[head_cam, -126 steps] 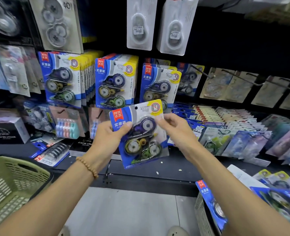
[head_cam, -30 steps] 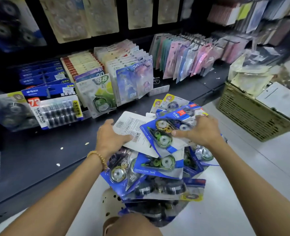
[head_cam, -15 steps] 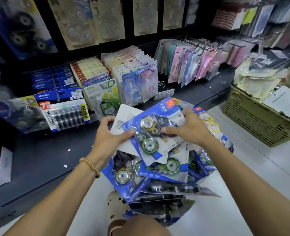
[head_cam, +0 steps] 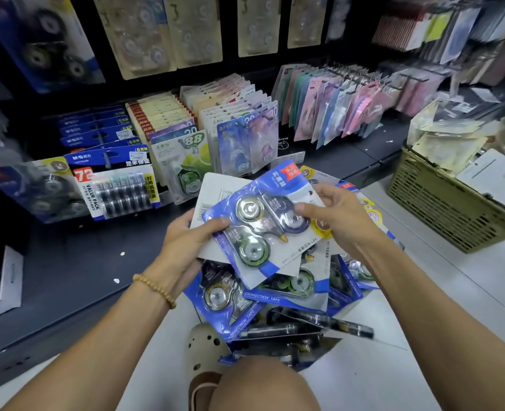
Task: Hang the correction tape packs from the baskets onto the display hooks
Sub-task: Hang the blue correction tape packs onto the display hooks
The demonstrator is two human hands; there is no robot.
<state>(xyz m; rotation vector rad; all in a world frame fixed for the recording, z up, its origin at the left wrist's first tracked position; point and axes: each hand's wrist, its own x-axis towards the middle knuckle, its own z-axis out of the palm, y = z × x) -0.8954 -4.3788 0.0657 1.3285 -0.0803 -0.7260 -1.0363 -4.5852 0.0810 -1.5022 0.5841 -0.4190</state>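
Basket (head_cam: pixel 441 203) right of pack pile (head_cam: pixel 275 295)

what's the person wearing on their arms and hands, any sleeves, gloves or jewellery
Both forearms are bare, with no sleeves in view and no gloves. The left wrist carries a bracelet of small round tan beads. The left hand and right hand show no rings or watch that can be made out.
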